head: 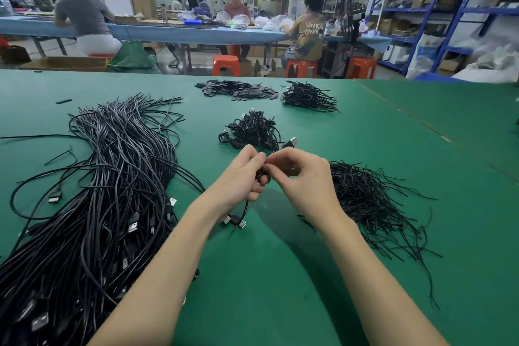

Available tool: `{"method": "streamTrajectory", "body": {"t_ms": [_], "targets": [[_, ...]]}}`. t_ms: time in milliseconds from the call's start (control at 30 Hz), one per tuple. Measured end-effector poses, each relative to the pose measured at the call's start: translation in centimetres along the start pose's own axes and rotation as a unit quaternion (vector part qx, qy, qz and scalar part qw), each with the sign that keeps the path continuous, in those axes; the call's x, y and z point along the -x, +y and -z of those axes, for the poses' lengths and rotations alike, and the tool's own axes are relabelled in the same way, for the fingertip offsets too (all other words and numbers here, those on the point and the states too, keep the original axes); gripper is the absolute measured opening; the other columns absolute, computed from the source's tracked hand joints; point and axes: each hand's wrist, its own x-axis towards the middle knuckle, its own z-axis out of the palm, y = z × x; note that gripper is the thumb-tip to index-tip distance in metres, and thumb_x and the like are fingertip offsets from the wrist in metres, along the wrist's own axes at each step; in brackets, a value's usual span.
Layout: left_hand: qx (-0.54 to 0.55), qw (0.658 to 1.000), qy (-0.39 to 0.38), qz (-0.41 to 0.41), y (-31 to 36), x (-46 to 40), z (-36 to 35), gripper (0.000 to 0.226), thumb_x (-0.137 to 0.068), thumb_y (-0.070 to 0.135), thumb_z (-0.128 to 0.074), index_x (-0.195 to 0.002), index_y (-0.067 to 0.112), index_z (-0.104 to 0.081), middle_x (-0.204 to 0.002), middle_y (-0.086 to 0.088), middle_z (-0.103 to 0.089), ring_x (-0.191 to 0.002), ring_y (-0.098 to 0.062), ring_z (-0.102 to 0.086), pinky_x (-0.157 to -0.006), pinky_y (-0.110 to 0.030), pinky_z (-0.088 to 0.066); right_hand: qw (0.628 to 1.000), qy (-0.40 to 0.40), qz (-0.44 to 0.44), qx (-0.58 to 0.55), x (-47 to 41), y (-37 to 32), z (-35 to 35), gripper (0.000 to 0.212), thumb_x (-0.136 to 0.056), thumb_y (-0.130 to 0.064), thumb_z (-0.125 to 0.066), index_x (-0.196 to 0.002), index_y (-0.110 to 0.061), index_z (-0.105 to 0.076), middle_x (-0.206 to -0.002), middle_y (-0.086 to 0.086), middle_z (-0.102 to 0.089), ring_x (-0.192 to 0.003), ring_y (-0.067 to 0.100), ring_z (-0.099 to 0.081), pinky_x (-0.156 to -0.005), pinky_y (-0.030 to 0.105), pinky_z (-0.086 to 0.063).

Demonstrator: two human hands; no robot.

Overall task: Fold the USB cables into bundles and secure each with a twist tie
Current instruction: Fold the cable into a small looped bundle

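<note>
Head view: left hand (pixel 243 177) grips folded cable (pixel 259 174) above the green mat (pixel 280 275), right hand (pixel 297 174) pinches something at it (tie hidden). Risk, I think: loose twist, loops spring open, USB plug (pixel 237 220) dangling.

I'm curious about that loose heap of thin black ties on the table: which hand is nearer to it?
Right. The right hand is just beside the heap of ties, at its left edge; the left hand is farther, beyond the right one.

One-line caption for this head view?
Both hands, left hand and right hand, twist a tie around a folded USB cable over the green table.
</note>
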Motion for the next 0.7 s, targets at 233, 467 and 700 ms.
{"method": "streamTrajectory", "body": {"t_ms": [233,467,700], "targets": [[0.030,0.999,0.029,0.011,-0.5,0.2,-0.5,0.025,-0.106,0.020,-0.043,-0.082,0.018,-0.035,-0.060,0.002,-0.046,-0.049,-0.011,-0.028,-0.041,-0.018,-0.021,0.997,-0.033,-0.062,-0.044,-0.2,-0.1,0.9,0.031,-0.079,-0.016,-0.083,-0.096,-0.024,-0.058,-0.075,-0.013,-0.075,-0.062,0.005,-0.065,-0.065,0.012,-0.048],[0.195,0.975,0.106,-0.018,-0.5,-0.1,-0.9,0.024,-0.107,0.016,-0.039,-0.084,0.014,-0.036,-0.063,-0.001,-0.047,-0.049,-0.008,-0.031,-0.039,-0.016,-0.022,0.955,-0.054,-0.209,-0.205,-0.6,-0.1,1.2,0.017,-0.084,-0.018,-0.082,-0.092,-0.013,-0.067,-0.075,-0.002,-0.067,-0.063,0.010,-0.060,-0.062,0.024,-0.054],[0.237,0.966,0.098,-0.035,-0.6,0.0,-1.8,0.025,-0.108,0.017,-0.037,-0.084,0.015,-0.034,-0.064,-0.001,-0.047,-0.051,-0.009,-0.032,-0.044,-0.018,-0.019,0.918,-0.065,-0.284,-0.271,-0.3,0.0,1.2,0.006,-0.092,-0.018,-0.074,-0.088,-0.013,-0.075,-0.075,-0.004,-0.068,-0.058,0.008,-0.054,-0.054,0.020,-0.050]]}}
